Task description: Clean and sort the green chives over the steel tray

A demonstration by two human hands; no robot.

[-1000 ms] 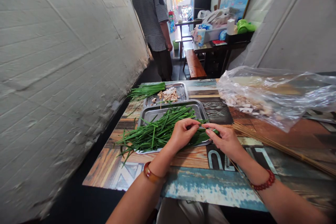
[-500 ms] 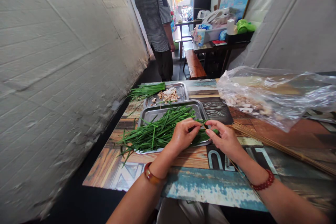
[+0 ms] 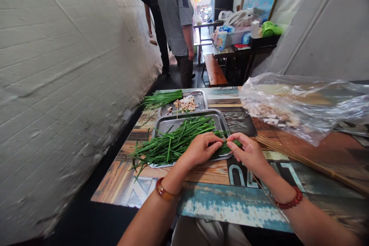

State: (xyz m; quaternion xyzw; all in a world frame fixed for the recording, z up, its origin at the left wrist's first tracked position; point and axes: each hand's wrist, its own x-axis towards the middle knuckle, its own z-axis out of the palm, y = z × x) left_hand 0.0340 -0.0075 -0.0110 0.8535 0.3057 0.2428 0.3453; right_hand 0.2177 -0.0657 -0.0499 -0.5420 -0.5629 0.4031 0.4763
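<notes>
My left hand (image 3: 204,148) is closed in a pinch above the right side of a metal tray (image 3: 221,117), with a green garlic chive seemingly at its fingertips. Its fingertips almost meet those of my right hand (image 3: 246,152), which pinches a thin bamboo skewer (image 3: 261,187). The skewer's tip shows between the hands, and its shaft passes under the right palm towards the wrist. Cut garlic chives (image 3: 173,144) lie heaped in the tray, their ends hanging over its left edge. What exactly sits on the skewer's tip is too small to tell.
Behind stands a second metal tray (image 3: 203,98) with chopped pale pieces (image 3: 186,103) and a chive bundle (image 3: 163,99). A clear plastic bag (image 3: 311,103) and a bundle of skewers (image 3: 311,163) lie right. Two people (image 3: 176,19) stand beyond the table, near a bench (image 3: 215,70).
Both hands stay close together with only small finger shifts at the skewer's tip. A second person in dark clothes has come into view, and the person in stripes has moved slightly right.
</notes>
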